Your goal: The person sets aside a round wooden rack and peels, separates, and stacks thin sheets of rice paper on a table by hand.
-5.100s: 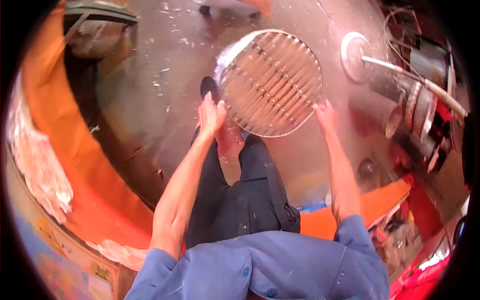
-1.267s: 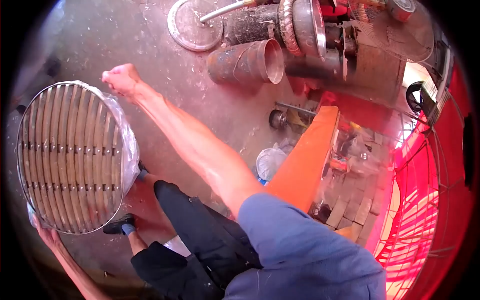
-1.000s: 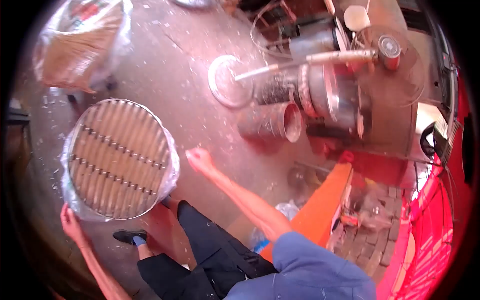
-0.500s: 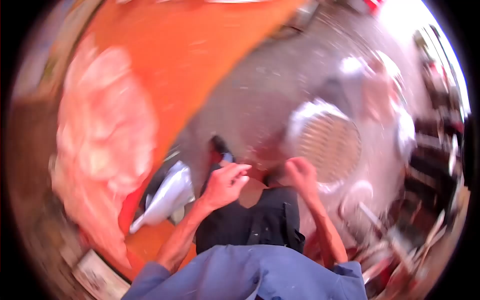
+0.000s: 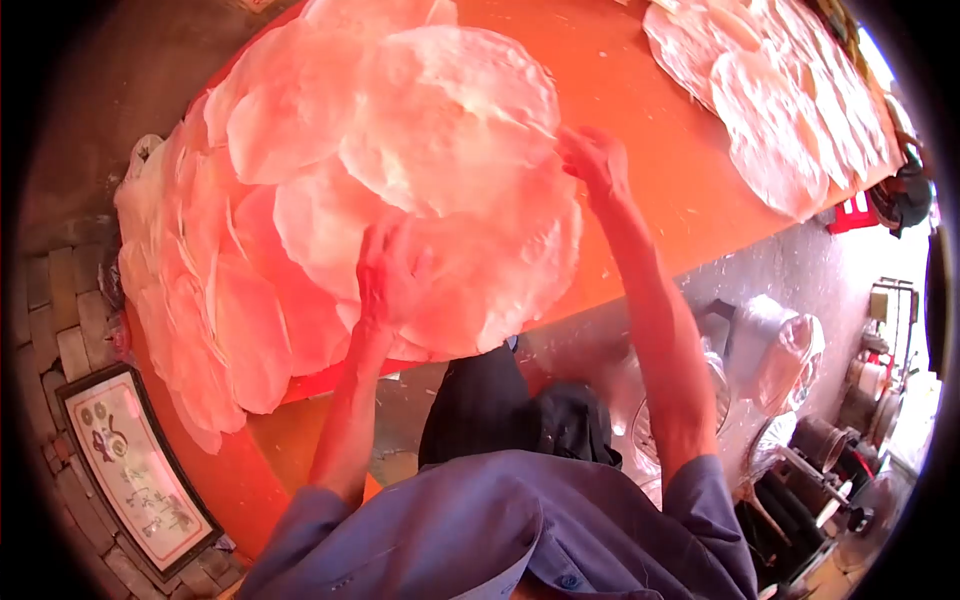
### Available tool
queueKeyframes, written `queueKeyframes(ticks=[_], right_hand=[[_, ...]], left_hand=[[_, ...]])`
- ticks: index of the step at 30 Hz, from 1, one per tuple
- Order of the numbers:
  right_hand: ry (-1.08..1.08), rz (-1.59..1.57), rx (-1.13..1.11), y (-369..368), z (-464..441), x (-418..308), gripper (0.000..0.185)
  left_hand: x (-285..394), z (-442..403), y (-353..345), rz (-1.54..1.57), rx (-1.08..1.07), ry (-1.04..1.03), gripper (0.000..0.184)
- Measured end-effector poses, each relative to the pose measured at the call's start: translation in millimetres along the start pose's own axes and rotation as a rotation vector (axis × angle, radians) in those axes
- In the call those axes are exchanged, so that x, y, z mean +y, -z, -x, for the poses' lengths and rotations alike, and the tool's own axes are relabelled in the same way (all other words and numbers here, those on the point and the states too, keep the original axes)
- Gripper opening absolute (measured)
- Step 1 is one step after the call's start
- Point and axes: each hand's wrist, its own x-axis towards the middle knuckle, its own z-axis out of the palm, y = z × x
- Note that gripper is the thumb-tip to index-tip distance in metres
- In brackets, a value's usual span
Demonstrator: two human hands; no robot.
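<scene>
A broad pile of thin, round, pancake-like sheets (image 5: 450, 110) with ragged edges lies overlapping on the orange table. Over the near part of this pile is my left hand (image 5: 392, 272), its fingers loosely bent and apart, slightly blurred. My right hand (image 5: 597, 162) is at the pile's right edge, fingers half curled beside the rim of an upper sheet. No sheet is visibly lifted by either hand. Whether the fingertips touch the sheets is hard to tell.
More sheets (image 5: 770, 110) lie at the far right of the orange table (image 5: 640, 230). A framed picture (image 5: 140, 470) leans at lower left by bricks. On the floor at right are a bag-covered container (image 5: 770, 350), a red crate (image 5: 853, 213) and metal equipment (image 5: 800, 480).
The view has swung from the floor and round basket to the table. Both hands have moved from in front of my lap out to the pile, the right one farther forward.
</scene>
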Motion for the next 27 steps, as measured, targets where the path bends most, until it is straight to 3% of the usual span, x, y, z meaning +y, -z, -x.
queueKeyframes(ticks=[3,4,7,10,13,14,16,18,19,21,23,24,27], right_hand=[[-0.119,0.064,-0.074,-7.8,-44.9,3.0,0.032],[-0.298,-0.202,-0.050,-18.0,-50.6,-1.8,0.031],[-0.133,-0.221,-0.253,-15.2,-33.5,-19.8,0.031],[0.113,0.184,-0.258,-29.7,-16.7,-74.8,0.031],[0.083,0.013,-0.209,-36.7,-0.7,-104.6,0.027],[0.061,-0.121,-0.226,-29.7,14.3,-112.0,0.024],[0.048,-0.254,-0.251,-14.6,23.1,-107.1,0.022],[-0.181,-0.217,-0.193,12.3,15.1,-54.6,0.019],[-0.195,-0.211,-0.197,21.5,14.6,-30.0,0.019],[-0.292,-0.129,-0.204,33.0,13.4,2.5,0.020],[-0.175,-0.094,-0.193,35.5,28.2,-4.3,0.020],[-0.060,-0.059,-0.177,38.5,38.7,-4.6,0.020],[-0.070,-0.040,-0.095,73.3,41.9,5.1,0.025]], left_hand=[[-57.5,-0.5,9.2,-0.145,0.224,0.121,0.048],[-69.0,3.2,18.1,-0.185,0.258,0.222,0.051],[-98.2,13.2,38.1,-0.216,0.292,0.354,0.057],[-126.2,16.1,37.5,-0.333,0.343,0.479,0.064],[-128.4,18.6,36.3,0.389,0.500,0.809,0.062],[-134.4,25.6,34.4,0.388,0.504,0.817,0.062],[-128.5,23.5,38.6,0.824,0.478,0.803,0.053],[-158.4,32.2,33.0,0.756,0.401,0.750,0.049],[-167.6,37.9,28.8,0.690,0.310,0.692,0.046],[-146.3,30.2,27.4,0.683,0.315,0.818,0.044],[-119.6,15.0,34.4,0.674,0.316,0.930,0.042],[-104.7,13.1,41.4,0.727,0.373,0.889,0.043],[-67.4,6.8,61.7,0.895,0.489,0.759,0.041]])
